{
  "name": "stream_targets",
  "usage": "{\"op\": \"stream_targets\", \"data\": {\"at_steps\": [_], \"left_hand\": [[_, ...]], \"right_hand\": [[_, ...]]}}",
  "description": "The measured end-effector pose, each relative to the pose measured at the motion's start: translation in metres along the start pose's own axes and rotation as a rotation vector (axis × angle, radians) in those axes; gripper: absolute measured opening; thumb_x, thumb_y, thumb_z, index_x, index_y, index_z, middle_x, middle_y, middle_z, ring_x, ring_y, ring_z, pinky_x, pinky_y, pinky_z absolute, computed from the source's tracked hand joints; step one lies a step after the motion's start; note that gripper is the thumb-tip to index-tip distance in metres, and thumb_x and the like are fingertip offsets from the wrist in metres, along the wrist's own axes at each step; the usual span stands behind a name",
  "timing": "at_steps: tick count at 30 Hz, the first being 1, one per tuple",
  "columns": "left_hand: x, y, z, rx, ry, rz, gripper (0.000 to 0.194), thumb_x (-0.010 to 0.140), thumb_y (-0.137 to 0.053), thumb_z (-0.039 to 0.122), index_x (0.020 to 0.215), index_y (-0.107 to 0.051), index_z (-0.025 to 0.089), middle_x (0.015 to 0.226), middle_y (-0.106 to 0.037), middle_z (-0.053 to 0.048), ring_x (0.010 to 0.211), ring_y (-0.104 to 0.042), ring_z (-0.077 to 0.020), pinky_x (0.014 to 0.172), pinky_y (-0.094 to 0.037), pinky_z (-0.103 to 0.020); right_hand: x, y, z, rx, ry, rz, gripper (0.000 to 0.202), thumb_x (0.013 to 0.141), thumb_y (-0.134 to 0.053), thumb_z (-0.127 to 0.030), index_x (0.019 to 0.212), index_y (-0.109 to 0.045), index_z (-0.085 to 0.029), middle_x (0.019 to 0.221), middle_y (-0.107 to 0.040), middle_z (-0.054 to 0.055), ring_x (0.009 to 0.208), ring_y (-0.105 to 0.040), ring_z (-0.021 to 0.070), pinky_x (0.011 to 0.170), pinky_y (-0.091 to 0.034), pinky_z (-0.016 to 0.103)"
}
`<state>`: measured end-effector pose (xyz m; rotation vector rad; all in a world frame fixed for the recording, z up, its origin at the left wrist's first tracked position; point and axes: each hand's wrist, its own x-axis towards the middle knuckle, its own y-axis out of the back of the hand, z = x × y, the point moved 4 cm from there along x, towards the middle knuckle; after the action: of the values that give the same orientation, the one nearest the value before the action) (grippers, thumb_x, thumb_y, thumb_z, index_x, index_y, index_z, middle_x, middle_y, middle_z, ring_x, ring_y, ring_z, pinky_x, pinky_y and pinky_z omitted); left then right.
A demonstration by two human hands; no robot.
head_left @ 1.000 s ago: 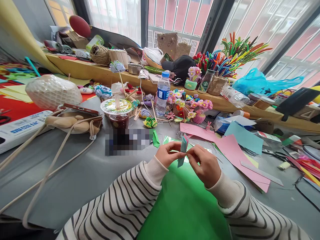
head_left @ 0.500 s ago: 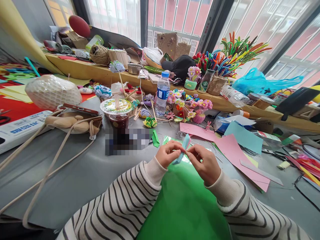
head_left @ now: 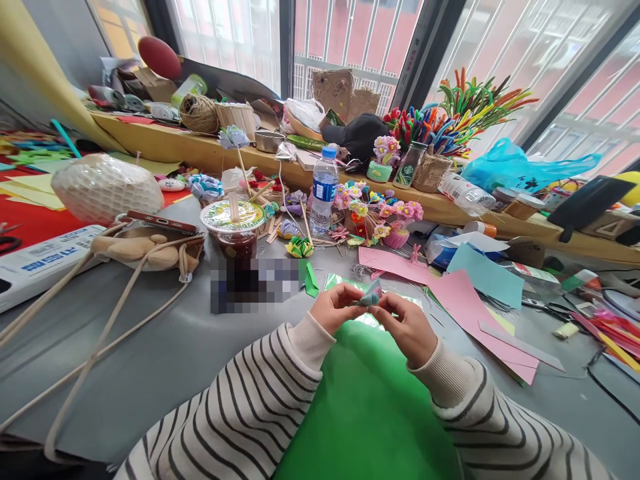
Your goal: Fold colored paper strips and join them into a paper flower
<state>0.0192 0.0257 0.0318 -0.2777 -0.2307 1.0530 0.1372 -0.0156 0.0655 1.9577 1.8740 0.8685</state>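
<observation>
A small folded piece of light blue paper (head_left: 371, 293), with a bit of pink showing at its edge, is pinched between my two hands. My left hand (head_left: 336, 308) grips its left side with thumb and fingers. From the right, my right hand (head_left: 406, 327) pinches the lower right edge, the fingertips of both hands close together. Beneath the hands lie a green sheet (head_left: 370, 400) and a clear plastic packet (head_left: 336, 280). A folded green paper piece (head_left: 311, 280) rests on the table just left of the packet.
A lidded cup of dark drink (head_left: 233, 230) and a water bottle (head_left: 324, 190) stand beyond my hands. Pink paper (head_left: 480, 320) and blue paper (head_left: 485, 275) lie to the right. A bag with a cord strap (head_left: 150, 250) sits left. Paper and fuzzy flowers (head_left: 380, 213) crowd the back.
The blue paper has turned from a long upright strip into a shorter, pointed shape between my fingers. My right hand has shifted slightly left and down.
</observation>
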Motion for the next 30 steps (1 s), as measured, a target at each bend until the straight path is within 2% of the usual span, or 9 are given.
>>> {"op": "stream_targets", "data": {"at_steps": [4, 6, 9, 11, 16, 21, 24, 27, 30], "left_hand": [[0.001, 0.006, 0.027, 0.419, -0.245, -0.001, 0.005, 0.059, -0.066, 0.016, 0.063, -0.064, 0.015, 0.092, -0.06, -0.008, 0.092, -0.053, -0.02, 0.087, -0.034, -0.034], [0.005, 0.013, 0.047, 0.471, -0.258, -0.028, 0.024, 0.059, -0.066, 0.017, 0.083, -0.065, 0.017, 0.101, -0.059, -0.009, 0.101, -0.049, -0.0222, 0.091, -0.032, -0.035], [0.015, 0.033, 0.088, 0.339, -0.33, 0.196, 0.064, 0.068, -0.058, 0.019, 0.126, -0.032, 0.021, 0.097, -0.061, -0.008, 0.094, -0.054, -0.0179, 0.082, -0.04, -0.032], [0.022, 0.04, 0.111, 0.289, -0.402, 0.29, 0.08, 0.07, -0.057, 0.018, 0.133, -0.008, 0.018, 0.089, -0.064, -0.008, 0.082, -0.058, -0.0151, 0.072, -0.044, -0.028], [0.029, 0.047, 0.133, 0.264, -0.456, 0.428, 0.082, 0.07, -0.056, 0.017, 0.133, -0.003, 0.019, 0.074, -0.065, -0.002, 0.063, -0.058, -0.0102, 0.056, -0.044, -0.02], [0.028, 0.044, 0.115, 0.288, -0.369, 0.375, 0.066, 0.069, -0.058, 0.027, 0.127, -0.026, 0.018, 0.07, -0.065, -0.001, 0.057, -0.058, -0.0091, 0.052, -0.043, -0.019], [0.034, 0.033, 0.07, 0.347, 0.06, 0.14, 0.047, 0.067, -0.051, 0.053, 0.084, -0.06, 0.01, 0.055, -0.063, -0.003, 0.044, -0.054, -0.0102, 0.041, -0.039, -0.02], [0.031, 0.02, 0.023, 0.333, 0.5, -0.094, 0.07, 0.06, -0.033, 0.073, 0.052, -0.059, 0.009, 0.047, -0.06, -0.008, 0.039, -0.053, -0.0123, 0.038, -0.037, -0.022], [0.028, 0.012, 0.001, 0.254, 0.657, -0.19, 0.077, 0.054, -0.026, 0.08, 0.048, -0.058, 0.01, 0.044, -0.059, -0.008, 0.037, -0.052, -0.0117, 0.038, -0.037, -0.022]], "right_hand": [[-0.001, -0.006, 0.009, 0.01, 0.042, 0.057, 0.02, 0.074, -0.044, -0.031, 0.061, -0.051, -0.017, 0.05, -0.044, -0.002, 0.046, -0.04, 0.01, 0.042, -0.033, 0.021], [-0.002, -0.008, 0.01, -0.022, 0.082, 0.12, 0.018, 0.074, -0.046, -0.029, 0.061, -0.051, -0.017, 0.053, -0.046, -0.002, 0.047, -0.04, 0.0095, 0.043, -0.035, 0.021], [-0.004, -0.01, 0.013, 0.018, 0.07, 0.167, 0.017, 0.074, -0.046, -0.028, 0.063, -0.05, -0.017, 0.057, -0.051, 0.0, 0.05, -0.044, 0.0102, 0.045, -0.038, 0.021], [-0.004, -0.01, 0.015, 0.059, 0.045, 0.178, 0.017, 0.075, -0.046, -0.029, 0.064, -0.05, -0.017, 0.058, -0.052, 0.001, 0.051, -0.046, 0.0108, 0.044, -0.039, 0.021], [-0.002, -0.007, 0.016, 0.046, 0.055, 0.2, 0.016, 0.075, -0.046, -0.029, 0.065, -0.052, -0.017, 0.06, -0.053, 0.001, 0.052, -0.048, 0.0114, 0.044, -0.041, 0.021], [0.0, -0.005, 0.012, -0.04, 0.126, 0.224, 0.014, 0.077, -0.043, -0.025, 0.067, -0.05, -0.017, 0.061, -0.053, 0.001, 0.053, -0.048, 0.0112, 0.045, -0.04, 0.021], [0.0, -0.003, 0.005, -0.237, 0.27, 0.242, 0.015, 0.079, -0.041, -0.02, 0.067, -0.05, -0.017, 0.061, -0.05, 0.001, 0.052, -0.045, 0.0111, 0.048, -0.039, 0.022], [-0.003, -0.003, -0.004, -0.527, 0.5, 0.265, 0.02, 0.08, -0.037, -0.015, 0.067, -0.052, -0.017, 0.062, -0.05, 0.004, 0.059, -0.047, 0.0143, 0.054, -0.039, 0.025], [-0.006, -0.004, -0.008, -0.764, 0.681, 0.298, 0.025, 0.082, -0.035, -0.011, 0.066, -0.053, -0.017, 0.06, -0.052, 0.005, 0.06, -0.047, 0.0158, 0.056, -0.037, 0.027]]}}
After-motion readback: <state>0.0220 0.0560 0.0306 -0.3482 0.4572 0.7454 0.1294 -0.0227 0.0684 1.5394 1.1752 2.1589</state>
